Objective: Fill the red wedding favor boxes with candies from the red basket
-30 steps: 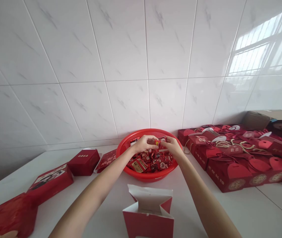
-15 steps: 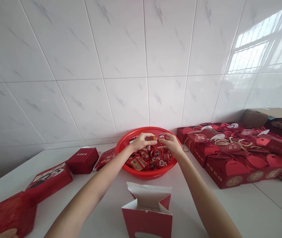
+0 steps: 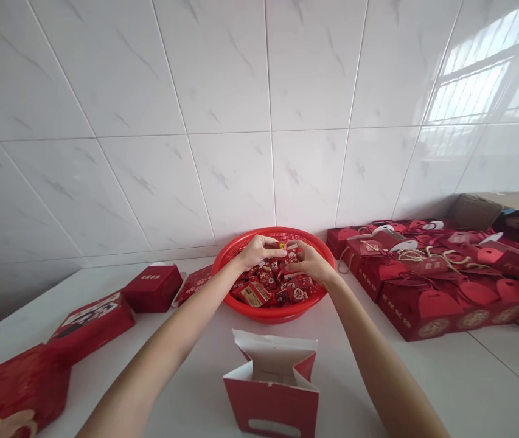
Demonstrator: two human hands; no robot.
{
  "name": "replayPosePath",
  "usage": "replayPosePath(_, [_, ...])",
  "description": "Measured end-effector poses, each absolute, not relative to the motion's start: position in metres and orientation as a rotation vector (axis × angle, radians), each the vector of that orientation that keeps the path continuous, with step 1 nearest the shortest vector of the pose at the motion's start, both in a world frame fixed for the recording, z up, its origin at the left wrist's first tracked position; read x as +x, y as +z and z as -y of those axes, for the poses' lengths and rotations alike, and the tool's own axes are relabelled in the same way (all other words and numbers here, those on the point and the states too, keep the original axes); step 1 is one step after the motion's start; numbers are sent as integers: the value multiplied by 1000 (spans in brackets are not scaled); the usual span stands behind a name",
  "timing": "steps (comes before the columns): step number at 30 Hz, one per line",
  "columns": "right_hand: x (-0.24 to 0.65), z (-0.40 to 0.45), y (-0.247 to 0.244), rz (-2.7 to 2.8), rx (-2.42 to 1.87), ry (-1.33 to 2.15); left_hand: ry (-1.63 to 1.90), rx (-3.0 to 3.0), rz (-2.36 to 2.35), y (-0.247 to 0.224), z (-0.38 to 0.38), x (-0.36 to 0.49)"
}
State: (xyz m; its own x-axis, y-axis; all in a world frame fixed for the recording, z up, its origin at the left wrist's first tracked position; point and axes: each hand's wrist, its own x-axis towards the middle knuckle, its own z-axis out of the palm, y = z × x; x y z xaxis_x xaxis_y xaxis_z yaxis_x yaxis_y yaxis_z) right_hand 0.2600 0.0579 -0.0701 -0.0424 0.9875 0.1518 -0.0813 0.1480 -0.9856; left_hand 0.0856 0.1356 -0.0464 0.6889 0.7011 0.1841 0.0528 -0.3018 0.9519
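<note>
A red plastic basket (image 3: 259, 314) full of small red wrapped candies (image 3: 296, 294) stands against the wall. Over its left half, my left hand (image 3: 255, 252) pinches a small red-and-yellow wrapped candy (image 3: 282, 246) between thumb and fingers. My right hand (image 3: 311, 264) is over the right half, thumb and fingers apart around more red wrappers; whether it touches them I cannot tell. In front of the basket an open red paper box (image 3: 272, 404) stands upright, its white inside showing and its top flaps up.
At the right, rows of closed red gift boxes (image 3: 423, 298) with cords sit beside a cardboard box (image 3: 478, 210). Along the left are a dark red box (image 3: 152, 289), a red box with a picture (image 3: 92, 322) and a red bag (image 3: 17, 389). A tiled wall (image 3: 232, 182) closes off the back.
My right thumb and fingers have spread apart, and the right hand has moved slightly away from the left. My left hand keeps its pinch. The view has tilted a little.
</note>
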Motion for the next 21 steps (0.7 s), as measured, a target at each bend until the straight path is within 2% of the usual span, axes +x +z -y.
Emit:
replayPosePath(4, [260,-62,-73,1375,-1113,1034,693,1761,-630,-48,-136,84])
replayPosePath(9, [262,-62,-74,1194,-1031,1184,718,1723,-634,-49,-137,84])
replayPosePath(12, [264,-62,-73,1033,-1038,1153,693,1713,-640,-52,-140,85])
replayPosePath(21, [263,-61,-72,1062,-979,1187,643,1757,-658,-65,-146,92])
